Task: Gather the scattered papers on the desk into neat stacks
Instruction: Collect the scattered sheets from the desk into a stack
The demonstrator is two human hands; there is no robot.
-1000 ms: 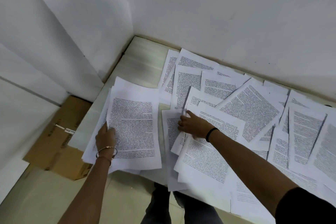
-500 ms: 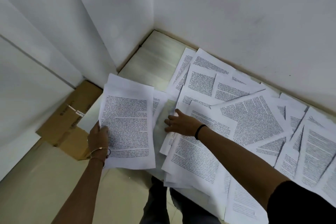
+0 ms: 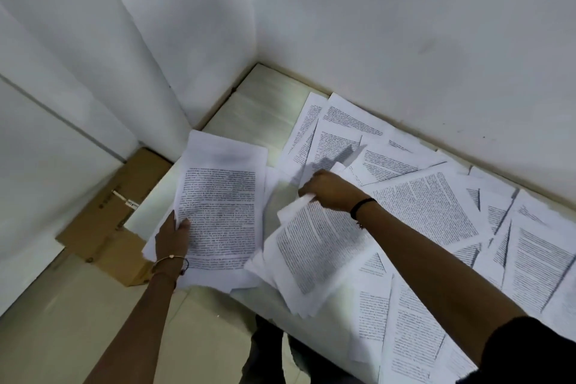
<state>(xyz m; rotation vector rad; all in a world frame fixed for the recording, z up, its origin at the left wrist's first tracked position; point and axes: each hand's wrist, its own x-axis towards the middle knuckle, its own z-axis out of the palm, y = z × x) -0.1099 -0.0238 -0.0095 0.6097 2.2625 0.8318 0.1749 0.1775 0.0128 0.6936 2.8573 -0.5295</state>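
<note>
My left hand [image 3: 172,235] grips the lower left edge of a stack of printed pages [image 3: 219,209], held up over the desk's left end. My right hand [image 3: 327,188] pinches the top edge of a second bunch of printed sheets [image 3: 314,259], lifted and tilted off the desk beside the stack. Many loose printed pages [image 3: 430,206] lie overlapping across the pale desk [image 3: 258,103], from the middle out to the right edge of the view.
White walls meet in a corner behind the desk's far left end. A cardboard box [image 3: 106,218] sits on the floor left of the desk. My legs show below the desk's front edge.
The left hand has lifted its stack off the desk and holds it higher. The right hand went from resting flat on the sheets to gripping a bunch and raising it.
</note>
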